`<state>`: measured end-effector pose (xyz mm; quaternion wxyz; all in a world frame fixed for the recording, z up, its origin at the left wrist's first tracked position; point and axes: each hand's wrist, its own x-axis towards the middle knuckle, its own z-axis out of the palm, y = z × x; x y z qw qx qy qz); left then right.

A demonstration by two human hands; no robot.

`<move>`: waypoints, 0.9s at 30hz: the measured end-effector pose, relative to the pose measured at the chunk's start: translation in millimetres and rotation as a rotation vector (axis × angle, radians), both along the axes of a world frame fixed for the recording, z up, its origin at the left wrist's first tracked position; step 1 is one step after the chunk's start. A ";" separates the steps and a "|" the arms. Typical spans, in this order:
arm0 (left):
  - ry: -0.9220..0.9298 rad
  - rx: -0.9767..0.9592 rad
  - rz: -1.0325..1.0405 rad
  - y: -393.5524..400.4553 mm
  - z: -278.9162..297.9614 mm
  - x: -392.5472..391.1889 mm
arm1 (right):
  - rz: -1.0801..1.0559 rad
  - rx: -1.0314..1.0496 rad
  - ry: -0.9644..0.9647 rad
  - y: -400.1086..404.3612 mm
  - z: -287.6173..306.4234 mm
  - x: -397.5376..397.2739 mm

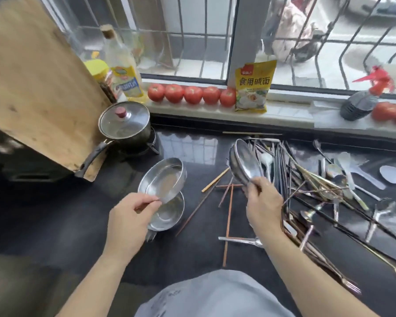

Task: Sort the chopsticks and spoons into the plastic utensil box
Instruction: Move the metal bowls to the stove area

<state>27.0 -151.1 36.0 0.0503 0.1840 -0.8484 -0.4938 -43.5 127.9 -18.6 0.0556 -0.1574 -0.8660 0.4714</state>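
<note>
A heap of chopsticks (290,179) and metal and white plastic spoons (343,170) lies on the right of the dark counter (55,225). A few loose wooden chopsticks (229,216) lie in the middle. My left hand (129,220) pinches the rim of a tilted steel dish (161,179), held above another steel dish (167,213) that rests on the counter. My right hand (264,204) grips the lower edge of stacked steel bowls (245,164), tipped up on edge beside the heap. No plastic utensil box is in view.
A lidded pot (124,124) stands at the back left beside a leaning wooden cutting board (32,88). On the windowsill sit an oil bottle (124,69), a row of tomatoes (192,94), a yellow packet (253,88) and a spray bottle (361,101).
</note>
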 end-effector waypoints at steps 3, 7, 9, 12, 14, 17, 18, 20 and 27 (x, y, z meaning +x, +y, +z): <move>0.036 -0.210 -0.062 -9.1 -38.0 27.8 | 0.036 -0.102 -0.047 -14.8 -9.6 34.1; -0.077 -0.378 -0.108 -8.5 -86.9 37.5 | 0.030 -0.089 -0.072 -13.2 -10.2 53.9; -0.117 -0.434 -0.155 -7.8 -97.0 37.2 | 0.018 -0.103 -0.074 -15.0 -2.2 59.0; -0.173 -0.531 -0.273 -9.1 -93.5 36.9 | 0.015 -0.137 -0.057 -20.2 13.1 64.2; -0.182 -0.612 -0.308 -9.1 -85.4 34.1 | 0.029 -0.206 -0.045 -27.3 25.2 67.2; -0.144 -0.283 -0.195 1.2 -50.8 32.2 | 0.041 -0.480 -0.069 -43.8 46.9 73.1; -0.140 0.033 -0.165 7.4 -31.3 31.5 | 0.051 -0.603 -0.106 -51.5 54.6 76.2; -0.112 0.697 -0.151 20.5 7.0 30.6 | 0.137 -0.808 -0.210 -70.3 67.0 86.1; 0.123 0.947 0.232 38.8 25.2 19.7 | 0.428 -0.740 -0.211 -108.9 85.5 87.9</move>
